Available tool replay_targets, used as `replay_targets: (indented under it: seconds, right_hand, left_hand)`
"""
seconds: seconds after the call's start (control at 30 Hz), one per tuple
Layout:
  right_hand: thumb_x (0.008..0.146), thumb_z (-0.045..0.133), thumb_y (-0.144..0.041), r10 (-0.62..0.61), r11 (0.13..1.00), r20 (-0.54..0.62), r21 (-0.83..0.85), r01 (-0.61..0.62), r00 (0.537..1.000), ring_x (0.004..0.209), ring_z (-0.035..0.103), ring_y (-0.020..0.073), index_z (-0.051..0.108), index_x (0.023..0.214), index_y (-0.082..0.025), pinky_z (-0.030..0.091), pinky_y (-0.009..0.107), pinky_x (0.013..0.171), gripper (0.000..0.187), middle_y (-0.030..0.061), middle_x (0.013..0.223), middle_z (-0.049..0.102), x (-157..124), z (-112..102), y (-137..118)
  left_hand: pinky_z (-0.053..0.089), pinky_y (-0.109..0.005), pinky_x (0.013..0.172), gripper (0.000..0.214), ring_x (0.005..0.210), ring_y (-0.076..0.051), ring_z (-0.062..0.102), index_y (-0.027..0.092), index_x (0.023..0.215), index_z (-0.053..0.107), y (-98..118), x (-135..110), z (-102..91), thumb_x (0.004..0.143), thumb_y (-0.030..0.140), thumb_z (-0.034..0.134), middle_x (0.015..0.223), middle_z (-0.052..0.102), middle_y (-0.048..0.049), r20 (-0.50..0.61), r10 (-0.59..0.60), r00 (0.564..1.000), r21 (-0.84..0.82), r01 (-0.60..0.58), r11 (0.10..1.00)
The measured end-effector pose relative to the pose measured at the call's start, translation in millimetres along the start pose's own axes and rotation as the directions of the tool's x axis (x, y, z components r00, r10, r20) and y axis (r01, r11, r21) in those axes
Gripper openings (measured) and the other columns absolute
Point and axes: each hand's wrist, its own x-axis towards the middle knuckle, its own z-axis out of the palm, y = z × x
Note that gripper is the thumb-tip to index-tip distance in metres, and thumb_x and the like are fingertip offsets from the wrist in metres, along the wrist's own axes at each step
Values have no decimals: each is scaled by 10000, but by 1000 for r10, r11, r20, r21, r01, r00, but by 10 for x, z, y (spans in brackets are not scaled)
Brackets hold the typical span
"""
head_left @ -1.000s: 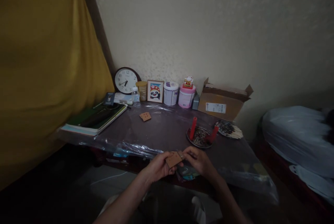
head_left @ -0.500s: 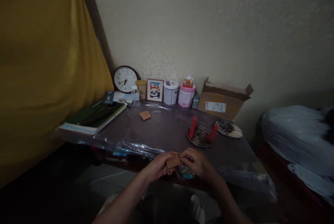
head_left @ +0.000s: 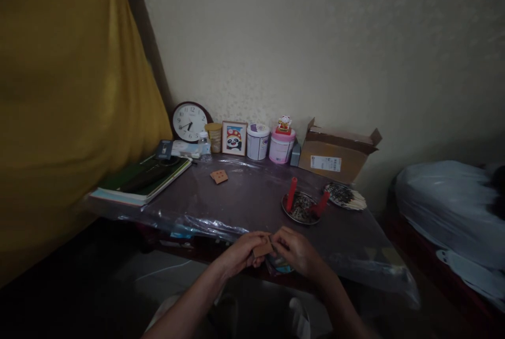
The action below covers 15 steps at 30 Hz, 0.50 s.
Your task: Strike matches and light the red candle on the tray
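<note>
My left hand (head_left: 242,252) and my right hand (head_left: 296,251) meet at the near edge of the dark table (head_left: 244,197). Between their fingertips they pinch a small brown card-like piece (head_left: 262,248). Both hands have their fingers curled around it. Under my right hand lies a small bluish packet (head_left: 281,265), partly hidden. A second brown piece with light dots (head_left: 219,176) lies flat further back on the table.
A metal plate with two red candles (head_left: 301,206) stands just beyond my hands, with a plate of sticks (head_left: 345,196) and a cardboard box (head_left: 337,153) behind it. Books (head_left: 142,178), a clock (head_left: 189,121), tins and a framed picture (head_left: 234,138) line the wall. A yellow curtain (head_left: 59,102) hangs left.
Both hands have drawn closer together on the brown piece, so less of it shows. The view has shifted slightly.
</note>
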Motion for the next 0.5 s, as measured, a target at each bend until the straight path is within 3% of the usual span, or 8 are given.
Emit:
replay_targets:
  seconds: [0.23, 0.4, 0.5]
  right_hand:
    - [821, 508, -178, 23, 1000, -30, -1, -23, 999, 648, 520, 118, 539, 735, -200, 377, 217, 595, 94, -19, 716, 559, -3, 40, 30]
    - [813, 491, -170, 63, 998, -40, -9, -63, 997, 596, 505, 110, 537, 730, -195, 362, 209, 552, 98, -30, 665, 554, 11, 19, 37]
    - [817, 493, -185, 77, 997, -40, 13, -77, 996, 580, 504, 109, 544, 732, -189, 373, 209, 551, 99, -30, 650, 558, 16, -9, 43]
  left_hand:
    - [288, -214, 395, 385, 374, -64, 445, 134, 1070, 546, -17, -3, -23, 703, 247, 549, 602, 585, 20, -48, 37, 998, -8, -38, 999]
    - [308, -217, 411, 394, 406, -70, 472, 139, 1115, 547, -1, -15, -23, 731, 225, 532, 639, 595, 11, -43, 85, 995, -11, -86, 996]
    - [346, -222, 432, 377, 439, -71, 504, 151, 1103, 570, 5, -16, -32, 733, 215, 546, 770, 636, -26, -19, 94, 995, -17, -94, 995]
